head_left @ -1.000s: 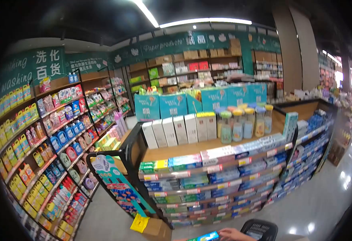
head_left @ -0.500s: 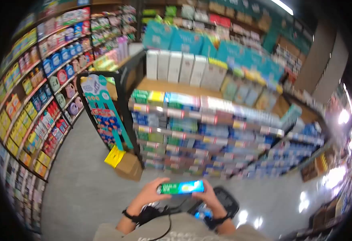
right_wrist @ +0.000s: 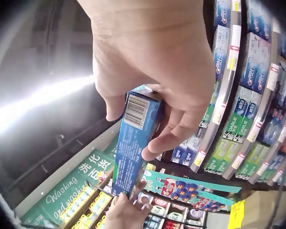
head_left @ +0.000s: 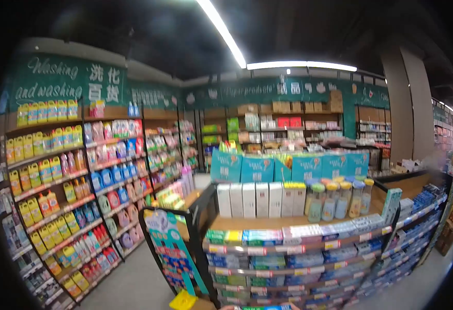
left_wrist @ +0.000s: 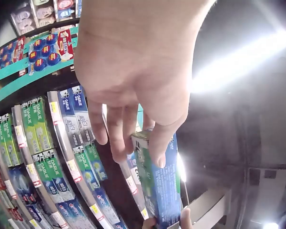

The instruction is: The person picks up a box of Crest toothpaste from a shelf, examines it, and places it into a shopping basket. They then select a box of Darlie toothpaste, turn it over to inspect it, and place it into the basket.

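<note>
A blue and green toothpaste box (left_wrist: 162,186) is held between my two hands, one at each end. My left hand (left_wrist: 136,67) pinches the near end in the left wrist view, thumb on the blue printed side. In the right wrist view my right hand (right_wrist: 155,57) grips the other end, beside the barcode, with the thumb on one side and fingers on the other. Only the top of the toothpaste box (head_left: 265,308) shows at the bottom edge of the head view, with bits of fingertips beside it.
Ahead stands a shelf rack (head_left: 299,248) stacked with toothpaste boxes, with white cartons (head_left: 250,200) and lidded bottles (head_left: 327,201) on top. A teal display stand (head_left: 172,248) leans at its left end, above a yellow sheet (head_left: 183,299). Detergent shelves (head_left: 56,175) line the left wall.
The head view dipped to show both hands on the toothpaste box, then rose again, leaving the box at the bottom edge. Both hands hold it throughout the last half second.
</note>
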